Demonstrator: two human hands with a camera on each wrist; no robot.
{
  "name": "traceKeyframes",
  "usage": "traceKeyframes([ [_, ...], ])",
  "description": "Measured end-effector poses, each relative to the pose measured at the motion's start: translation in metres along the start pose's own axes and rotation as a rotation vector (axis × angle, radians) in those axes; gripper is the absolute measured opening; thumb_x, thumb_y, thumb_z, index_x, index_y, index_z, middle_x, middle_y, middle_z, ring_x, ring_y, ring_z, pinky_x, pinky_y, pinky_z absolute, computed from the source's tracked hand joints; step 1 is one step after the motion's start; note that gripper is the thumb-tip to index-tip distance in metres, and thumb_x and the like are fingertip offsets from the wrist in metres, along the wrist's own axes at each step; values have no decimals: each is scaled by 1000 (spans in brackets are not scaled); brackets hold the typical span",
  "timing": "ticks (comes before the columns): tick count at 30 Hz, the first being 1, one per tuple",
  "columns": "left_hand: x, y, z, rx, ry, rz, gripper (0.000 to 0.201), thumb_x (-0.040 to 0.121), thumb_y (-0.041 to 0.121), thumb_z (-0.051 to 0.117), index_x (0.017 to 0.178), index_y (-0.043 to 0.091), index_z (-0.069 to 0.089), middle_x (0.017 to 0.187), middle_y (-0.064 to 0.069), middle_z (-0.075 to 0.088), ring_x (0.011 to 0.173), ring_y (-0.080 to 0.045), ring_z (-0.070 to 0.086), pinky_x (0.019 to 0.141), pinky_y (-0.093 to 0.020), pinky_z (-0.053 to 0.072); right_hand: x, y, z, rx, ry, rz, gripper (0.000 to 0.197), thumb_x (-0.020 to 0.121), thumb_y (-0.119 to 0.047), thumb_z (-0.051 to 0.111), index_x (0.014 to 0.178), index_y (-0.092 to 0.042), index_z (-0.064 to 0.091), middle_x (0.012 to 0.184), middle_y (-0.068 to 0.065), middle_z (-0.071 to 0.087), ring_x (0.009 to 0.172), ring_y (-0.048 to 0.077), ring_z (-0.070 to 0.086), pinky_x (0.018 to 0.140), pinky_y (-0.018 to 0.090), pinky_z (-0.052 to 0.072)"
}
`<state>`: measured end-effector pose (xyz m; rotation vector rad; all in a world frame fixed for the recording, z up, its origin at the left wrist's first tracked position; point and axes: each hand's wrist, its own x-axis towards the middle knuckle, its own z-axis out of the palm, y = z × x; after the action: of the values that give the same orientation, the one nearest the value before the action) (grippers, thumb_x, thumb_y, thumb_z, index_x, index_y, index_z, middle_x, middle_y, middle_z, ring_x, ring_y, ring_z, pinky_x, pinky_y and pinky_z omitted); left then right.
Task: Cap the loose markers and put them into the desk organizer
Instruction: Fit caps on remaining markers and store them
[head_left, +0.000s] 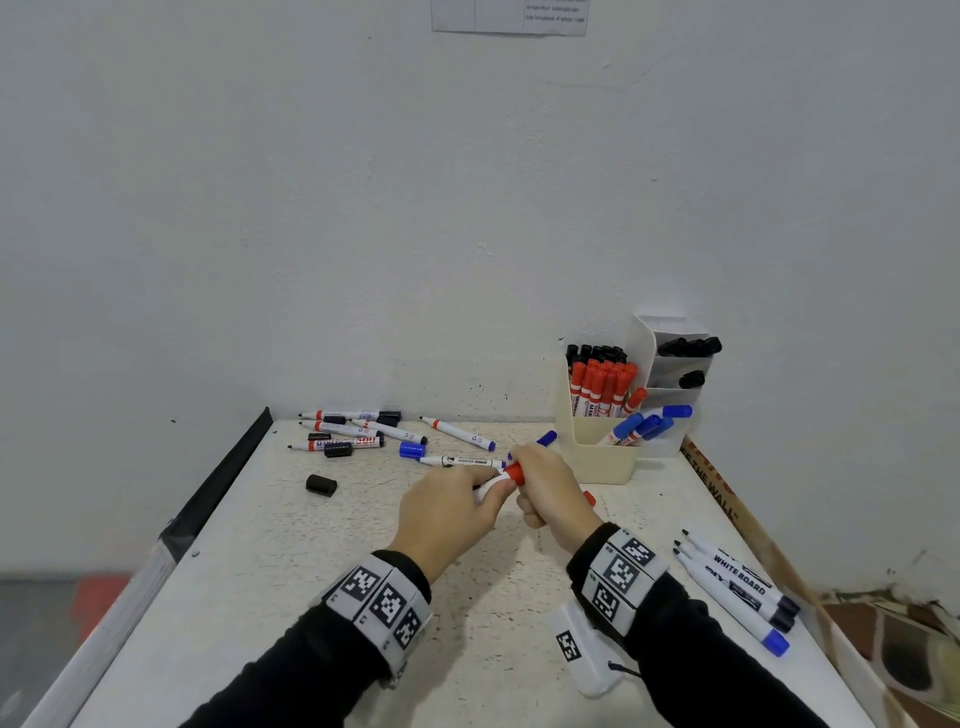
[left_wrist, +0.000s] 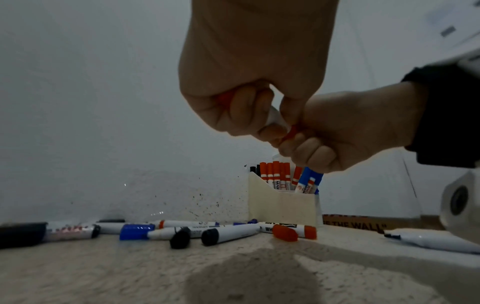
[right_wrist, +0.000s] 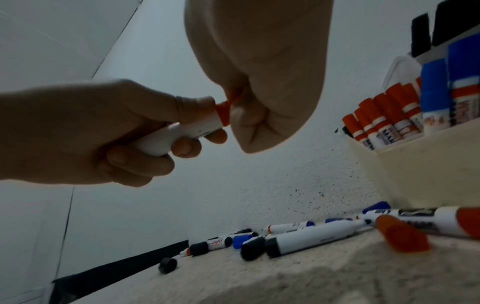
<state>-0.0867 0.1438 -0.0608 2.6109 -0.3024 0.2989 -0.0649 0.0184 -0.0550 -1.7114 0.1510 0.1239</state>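
A red marker (right_wrist: 182, 131) is gripped by its white barrel in the curled fingers of the left hand (head_left: 447, 512); its red cap (head_left: 514, 472) is enclosed by the closed fingers of the right hand (head_left: 553, 488), above the table (head_left: 291, 561). Beyond the fingertips, loose markers (head_left: 348, 431) and a black cap (head_left: 321, 485) are scattered. The desk organizer (head_left: 602, 457), packed with capped markers, is seen just beyond the right fingers. A loose red cap (right_wrist: 401, 234) lies below the right hand.

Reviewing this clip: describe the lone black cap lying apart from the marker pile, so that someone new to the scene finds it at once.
Start at the speckled white table and find the cluster of uncapped markers at its far left corner. Come toward the camera from that cluster: the black cap lies alone on bare tabletop, left of the left hand. Unlike the other black caps, it touches no marker.
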Motion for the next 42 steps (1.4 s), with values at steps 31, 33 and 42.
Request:
traceKeyframes([
  [31, 67, 58, 113, 219, -662, 116, 56, 95, 32, 37, 146, 23, 17, 152, -2, 15, 138, -30, 15, 108, -49, 31, 64, 15, -187, -405, 869, -597, 11, 88, -7, 58, 98, -5, 61, 94, 18, 60, 81, 19, 52, 74, 24, 38],
  [33, 67, 58, 108, 211, -610, 111, 47, 95, 29, 40, 140, 22, 30, 143, -7, 25, 131, -27, 25, 104, -45, 37, 70, 24, -188, -395, 878, -582, 6, 87, -7, 60, 92, -10, 61, 91, 17, 60, 79, 21, 54, 74, 28, 41],
  [42, 67, 56, 105, 232, -464, 25, 30, 96, 29, 40, 123, 18, 48, 125, -8, 41, 107, -23, 50, 83, -33, 47, 97, 23, -189, -458, 712, -319, 15, 81, -2, 61, 96, -3, 65, 94, 15, 64, 89, 27, 58, 82, 30, 44],
])
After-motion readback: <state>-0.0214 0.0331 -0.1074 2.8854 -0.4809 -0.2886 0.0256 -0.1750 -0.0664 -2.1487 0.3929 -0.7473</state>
